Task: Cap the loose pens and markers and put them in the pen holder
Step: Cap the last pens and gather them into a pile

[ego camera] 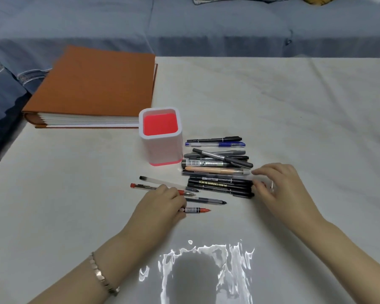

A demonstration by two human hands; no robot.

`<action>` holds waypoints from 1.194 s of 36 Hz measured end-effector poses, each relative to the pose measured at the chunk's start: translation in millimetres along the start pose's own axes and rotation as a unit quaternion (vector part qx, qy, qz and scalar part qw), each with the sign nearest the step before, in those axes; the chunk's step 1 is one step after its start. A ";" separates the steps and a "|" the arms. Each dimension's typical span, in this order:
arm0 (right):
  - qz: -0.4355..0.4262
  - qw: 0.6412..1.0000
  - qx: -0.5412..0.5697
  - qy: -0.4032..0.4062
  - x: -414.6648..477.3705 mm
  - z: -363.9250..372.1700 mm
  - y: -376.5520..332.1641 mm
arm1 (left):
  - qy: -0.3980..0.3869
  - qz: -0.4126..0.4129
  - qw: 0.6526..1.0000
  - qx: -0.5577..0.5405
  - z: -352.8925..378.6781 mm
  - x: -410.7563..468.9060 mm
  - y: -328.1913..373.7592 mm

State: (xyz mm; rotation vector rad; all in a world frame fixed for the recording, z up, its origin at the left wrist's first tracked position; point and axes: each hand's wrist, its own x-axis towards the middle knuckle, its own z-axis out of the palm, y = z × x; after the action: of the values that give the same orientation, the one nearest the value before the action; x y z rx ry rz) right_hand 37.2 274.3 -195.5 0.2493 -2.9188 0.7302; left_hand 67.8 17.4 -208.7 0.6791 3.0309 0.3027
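A white pen holder (160,148) with a red inside stands mid-table, with nothing in it. To its right lies a pile of black markers and pens (217,170), with a blue pen (215,144) at the far side. Uncapped pens lie in front: a clear one (160,182), a red one (140,186), a black-tipped one (208,200) and a short red-tipped pen (195,209). My left hand (162,205) is curled down over the red-tipped pen. My right hand (279,187) has its fingertips at the right end of the marker pile; something small and blurred sits between thumb and forefinger.
A thick orange binder (92,88) lies at the back left, just behind the holder. The table wears a pale cloth (272,106). A grey-blue sofa (184,25) runs behind the far edge. Glare marks the near cloth.
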 end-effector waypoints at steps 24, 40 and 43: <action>0.178 0.982 -0.039 -0.049 10.9 -20.3 62.0 | 0.044 -0.122 0.919 -0.373 -36.8 8.0 42.7; 0.155 0.848 0.504 0.058 -15.8 -55.1 -53.4 | 0.048 -0.101 0.928 -0.355 -49.9 4.6 57.1; 0.151 0.827 0.537 0.064 -20.8 -50.9 -66.0 | 0.053 -0.095 0.930 -0.351 -52.2 4.7 57.6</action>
State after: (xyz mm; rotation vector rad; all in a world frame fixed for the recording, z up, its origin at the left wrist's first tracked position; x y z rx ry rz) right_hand 74.0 243.8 -124.0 -0.1855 -2.0864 2.2561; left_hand 84.5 60.9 -146.3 0.3097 2.7212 1.3516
